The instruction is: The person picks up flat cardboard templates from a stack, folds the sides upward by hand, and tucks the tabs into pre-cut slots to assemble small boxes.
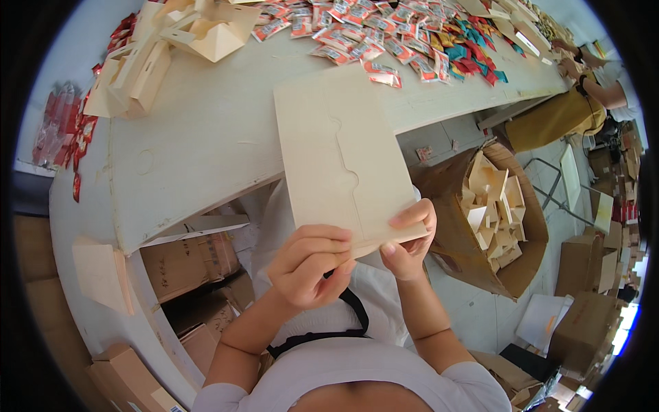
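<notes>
A flat, cream-coloured folded carton (319,158) with a wavy cut line down its middle is held up in front of me, its far end over the table (199,147). My left hand (305,264) grips the near edge, fingers curled and thumb pressed in. At the near right corner, my right hand (412,240) pinches the carton between thumb and fingers. A small strip of board at the near edge is bent up between the hands. Whether the left fingertips hold anything besides this edge is hidden.
Small orange-and-white packets (343,38) and red-and-teal packets (473,58) lie heaped at the table's far side. Opened cartons (209,34) sit far left; flat cartons (103,275) are stacked near left. A large cardboard box (443,189) holds folded cartons. Another person's arm (600,89) shows far right.
</notes>
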`<state>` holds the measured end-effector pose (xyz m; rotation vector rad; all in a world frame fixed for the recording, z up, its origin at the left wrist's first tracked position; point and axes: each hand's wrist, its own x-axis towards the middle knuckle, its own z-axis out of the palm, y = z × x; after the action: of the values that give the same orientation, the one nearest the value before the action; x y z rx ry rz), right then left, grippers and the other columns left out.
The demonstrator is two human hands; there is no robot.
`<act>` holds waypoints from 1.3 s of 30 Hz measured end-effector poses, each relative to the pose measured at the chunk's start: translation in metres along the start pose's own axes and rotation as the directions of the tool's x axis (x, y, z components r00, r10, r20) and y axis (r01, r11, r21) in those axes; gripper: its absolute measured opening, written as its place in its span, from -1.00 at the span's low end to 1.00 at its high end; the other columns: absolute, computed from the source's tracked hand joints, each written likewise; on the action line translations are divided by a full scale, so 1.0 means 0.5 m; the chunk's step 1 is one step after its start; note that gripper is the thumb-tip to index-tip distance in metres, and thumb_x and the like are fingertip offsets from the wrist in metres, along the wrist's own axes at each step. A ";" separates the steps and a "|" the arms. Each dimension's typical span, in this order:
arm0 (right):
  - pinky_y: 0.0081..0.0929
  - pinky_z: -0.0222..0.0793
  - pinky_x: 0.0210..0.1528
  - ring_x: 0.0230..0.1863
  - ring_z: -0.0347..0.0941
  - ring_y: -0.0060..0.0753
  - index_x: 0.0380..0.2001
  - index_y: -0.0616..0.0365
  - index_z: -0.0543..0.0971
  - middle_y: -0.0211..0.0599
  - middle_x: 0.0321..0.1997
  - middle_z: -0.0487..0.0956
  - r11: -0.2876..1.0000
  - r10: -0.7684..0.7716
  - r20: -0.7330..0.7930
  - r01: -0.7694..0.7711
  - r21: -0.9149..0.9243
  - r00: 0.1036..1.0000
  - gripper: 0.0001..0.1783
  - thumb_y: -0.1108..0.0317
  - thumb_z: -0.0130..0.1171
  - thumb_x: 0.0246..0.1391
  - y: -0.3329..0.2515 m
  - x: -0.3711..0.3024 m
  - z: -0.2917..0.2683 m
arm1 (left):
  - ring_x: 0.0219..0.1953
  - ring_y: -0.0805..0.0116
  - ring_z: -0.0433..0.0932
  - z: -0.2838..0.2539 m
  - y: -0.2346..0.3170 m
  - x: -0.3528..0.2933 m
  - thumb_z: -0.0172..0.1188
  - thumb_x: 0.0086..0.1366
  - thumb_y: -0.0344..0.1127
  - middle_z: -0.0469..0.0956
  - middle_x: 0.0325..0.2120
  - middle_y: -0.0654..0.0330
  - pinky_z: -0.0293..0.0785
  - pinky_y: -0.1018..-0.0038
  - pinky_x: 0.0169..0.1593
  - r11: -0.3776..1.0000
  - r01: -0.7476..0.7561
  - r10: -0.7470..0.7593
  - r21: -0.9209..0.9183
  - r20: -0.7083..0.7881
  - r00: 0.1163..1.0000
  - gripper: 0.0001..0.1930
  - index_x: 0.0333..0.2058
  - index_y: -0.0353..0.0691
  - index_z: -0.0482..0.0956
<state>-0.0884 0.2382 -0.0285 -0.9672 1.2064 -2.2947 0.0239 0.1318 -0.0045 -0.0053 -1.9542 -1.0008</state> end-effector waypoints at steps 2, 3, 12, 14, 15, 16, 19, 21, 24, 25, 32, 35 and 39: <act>-0.72 0.16 -0.44 -0.48 0.21 -0.70 -0.43 0.10 0.21 -0.47 -0.47 0.30 0.999 0.013 -0.103 -0.016 -0.031 0.995 -0.68 0.59 0.12 -0.21 0.016 -0.020 -0.013 | -0.26 0.19 0.44 0.016 0.000 -0.007 0.20 -0.17 -0.59 0.44 -0.46 0.13 0.40 0.40 -0.24 0.996 0.072 -0.070 0.053 -0.032 0.997 -0.81 -0.49 -0.32 0.45; -0.71 0.16 -0.43 -0.47 0.20 -0.70 -0.42 0.08 0.18 -0.47 -0.45 0.28 0.999 0.034 -0.121 -0.037 -0.020 0.992 -0.66 0.58 0.11 -0.22 0.017 -0.024 -0.014 | -0.19 0.20 0.40 0.021 0.000 -0.006 0.20 -0.16 -0.57 0.44 -0.43 0.15 0.37 0.38 -0.18 0.985 0.126 -0.116 0.114 -0.089 0.989 -0.77 -0.43 -0.32 0.44; -0.60 0.23 -0.24 -0.26 0.24 -0.57 -0.23 0.03 0.14 -0.39 -0.26 0.25 0.942 0.252 -0.126 -0.213 0.259 0.959 -0.50 0.58 0.08 -0.27 0.029 -0.026 -0.020 | -0.34 0.45 0.41 0.015 -0.033 -0.048 0.15 0.02 -0.46 0.42 -0.37 0.23 0.37 0.54 -0.28 0.105 0.803 -0.760 -0.587 0.473 0.446 -0.67 -0.19 -0.33 0.34; -0.58 0.28 -0.24 -0.18 0.25 -0.51 -0.09 0.05 0.10 -0.33 -0.19 0.26 0.935 0.268 -0.143 -0.221 0.277 0.953 -0.38 0.59 0.08 -0.28 0.023 -0.014 -0.009 | -0.47 0.48 0.44 0.013 -0.031 -0.041 0.14 0.05 -0.46 0.44 -0.45 0.22 0.39 0.60 -0.41 0.065 0.821 -0.713 -0.568 0.549 0.436 -0.75 -0.25 -0.33 0.38; -0.57 0.30 -0.23 -0.14 0.26 -0.48 -0.03 0.06 0.08 -0.30 -0.15 0.26 0.932 0.275 -0.151 -0.224 0.286 0.950 -0.32 0.60 0.08 -0.28 0.018 -0.008 0.000 | -0.50 0.48 0.44 0.017 -0.031 -0.039 0.13 0.05 -0.47 0.44 -0.47 0.22 0.39 0.60 -0.44 0.084 0.796 -0.729 -0.599 0.508 0.459 -0.77 -0.28 -0.34 0.39; -0.57 0.32 -0.26 -0.14 0.28 -0.47 0.01 0.07 0.04 -0.27 -0.13 0.26 0.936 0.280 -0.155 -0.234 0.265 0.947 -0.28 0.61 0.06 -0.28 0.012 -0.005 0.011 | -0.53 0.47 0.43 0.024 -0.030 -0.036 0.13 0.06 -0.49 0.45 -0.49 0.21 0.39 0.60 -0.47 0.105 0.771 -0.742 -0.628 0.466 0.481 -0.80 -0.30 -0.34 0.39; -0.60 0.37 -0.35 -0.19 0.33 -0.45 0.10 0.11 -0.05 -0.21 -0.09 0.25 0.934 0.325 -0.159 -0.290 0.211 0.932 -0.19 0.65 0.02 -0.28 0.002 -0.008 0.023 | -0.54 0.48 0.44 0.027 -0.025 -0.020 0.10 0.06 -0.52 0.46 -0.49 0.18 0.40 0.60 -0.51 0.180 0.758 -0.757 -0.627 0.404 0.514 -0.82 -0.31 -0.35 0.40; -0.63 0.37 -0.44 -0.27 0.37 -0.45 0.11 0.14 -0.07 -0.19 -0.11 0.26 0.906 0.403 -0.150 -0.370 0.208 0.903 -0.19 0.67 0.00 -0.27 0.014 -0.028 0.005 | -0.53 0.49 0.45 0.029 -0.023 -0.017 0.09 0.06 -0.53 0.47 -0.47 0.17 0.42 0.61 -0.51 0.225 0.774 -0.767 -0.592 0.382 0.516 -0.81 -0.30 -0.36 0.39; -0.61 0.37 -0.46 -0.37 0.40 -0.49 0.02 0.17 0.00 -0.16 -0.14 0.28 0.913 0.397 -0.130 -0.377 0.154 0.909 -0.31 0.66 -0.03 -0.25 0.022 -0.040 -0.010 | -0.52 0.50 0.47 0.037 -0.020 -0.020 0.08 0.06 -0.56 0.48 -0.45 0.15 0.45 0.62 -0.52 0.268 0.790 -0.789 -0.551 0.345 0.508 -0.81 -0.29 -0.37 0.39; -0.61 0.36 -0.46 -0.37 0.40 -0.49 0.00 0.17 0.01 -0.16 -0.15 0.29 0.919 0.388 -0.129 -0.373 0.128 0.913 -0.34 0.66 -0.04 -0.24 0.022 -0.041 -0.011 | -0.52 0.50 0.47 0.040 -0.020 -0.022 0.08 0.06 -0.56 0.48 -0.44 0.15 0.45 0.62 -0.52 0.270 0.791 -0.796 -0.550 0.335 0.504 -0.80 -0.29 -0.38 0.39; -0.63 0.32 -0.43 -0.33 0.35 -0.53 -0.08 0.17 0.03 -0.20 -0.22 0.30 0.906 0.406 -0.369 -0.420 0.044 0.836 -0.41 0.67 -0.12 -0.28 0.023 -0.032 0.013 | -0.51 0.50 0.47 0.060 -0.014 -0.033 0.08 0.05 -0.58 0.48 -0.43 0.14 0.47 0.63 -0.53 0.299 0.795 -0.806 -0.529 0.305 0.506 -0.79 -0.28 -0.41 0.38; -0.67 0.27 -0.53 -0.41 0.32 -0.57 -0.12 0.16 0.04 -0.23 -0.26 0.31 0.903 0.410 -0.362 -0.429 0.031 0.837 -0.43 0.66 -0.14 -0.32 0.021 -0.029 0.011 | -0.53 0.50 0.47 0.060 -0.011 -0.024 0.09 0.04 -0.58 0.47 -0.44 0.14 0.48 0.63 -0.52 0.270 0.814 -0.831 -0.514 0.302 0.466 -0.81 -0.31 -0.42 0.39; -0.62 0.37 -0.34 -0.29 0.38 -0.53 -0.05 0.19 0.01 -0.19 -0.17 0.29 0.896 0.441 -0.206 -0.443 0.040 0.874 -0.41 0.67 -0.11 -0.23 0.009 -0.033 -0.016 | -0.57 0.53 0.45 0.051 -0.019 -0.022 0.11 0.02 -0.57 0.47 -0.50 0.17 0.43 0.63 -0.57 0.217 0.841 -0.843 -0.495 0.339 0.417 -0.82 -0.34 -0.40 0.40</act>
<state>-0.0825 0.2500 -0.0417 -0.3928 1.3564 -2.0520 0.0086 0.1457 -0.0250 0.8177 -1.4186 -2.3535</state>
